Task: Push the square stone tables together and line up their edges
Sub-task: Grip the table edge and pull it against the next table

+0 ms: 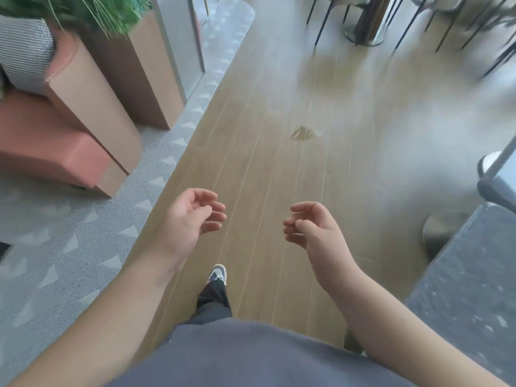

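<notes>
Partly cropped stone table (472, 277), right side blurred

A wood-plank floor (279, 169) is running up the middle of the view, bordered on the left by grey patterned carpet (64, 247). A salmon-pink upholstered seat (50, 152) and a tan planter box (134, 79) are standing on the carpet. One shoe (217, 273) is resting on the planks. At the right a dark speckled stone table (469, 289) is standing on a round pedestal base (438, 233). Farther back, thin dark chair legs (324, 20) and a shiny column base (363, 37) are resting on the planks, blurred.
</notes>
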Tool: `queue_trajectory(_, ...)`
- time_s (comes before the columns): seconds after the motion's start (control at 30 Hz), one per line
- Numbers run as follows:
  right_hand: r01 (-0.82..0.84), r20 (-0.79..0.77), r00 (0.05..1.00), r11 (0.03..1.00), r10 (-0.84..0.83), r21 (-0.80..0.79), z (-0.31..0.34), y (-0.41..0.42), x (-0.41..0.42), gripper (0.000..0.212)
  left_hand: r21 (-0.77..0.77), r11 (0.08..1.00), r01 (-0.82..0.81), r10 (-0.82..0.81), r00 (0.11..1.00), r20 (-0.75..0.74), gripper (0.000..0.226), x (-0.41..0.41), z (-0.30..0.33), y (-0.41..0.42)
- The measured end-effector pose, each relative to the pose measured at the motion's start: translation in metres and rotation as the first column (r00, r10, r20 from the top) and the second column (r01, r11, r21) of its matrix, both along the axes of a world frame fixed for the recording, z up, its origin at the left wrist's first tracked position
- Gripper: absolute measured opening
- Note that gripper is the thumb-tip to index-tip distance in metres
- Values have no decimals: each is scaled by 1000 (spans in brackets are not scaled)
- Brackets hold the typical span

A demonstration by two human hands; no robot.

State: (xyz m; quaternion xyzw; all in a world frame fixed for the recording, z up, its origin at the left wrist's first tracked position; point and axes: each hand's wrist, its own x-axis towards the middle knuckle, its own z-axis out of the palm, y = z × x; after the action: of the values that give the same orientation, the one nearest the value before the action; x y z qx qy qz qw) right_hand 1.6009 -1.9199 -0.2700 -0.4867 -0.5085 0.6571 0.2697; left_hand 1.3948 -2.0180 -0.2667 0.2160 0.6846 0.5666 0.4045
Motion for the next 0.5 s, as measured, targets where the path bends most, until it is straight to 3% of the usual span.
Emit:
queue_trajectory(0.23, 225, 64, 973, 974, -224, -21, -12, 93, -35, 31, -3, 974, 228, -228, 973, 33, 27, -52, -14, 141)
queue_trajectory(0.5, 469, 93, 881, 882, -463, -47, -13, 189, -80, 30, -37, 841, 540, -538, 842, 47, 26, -90, -8, 296)
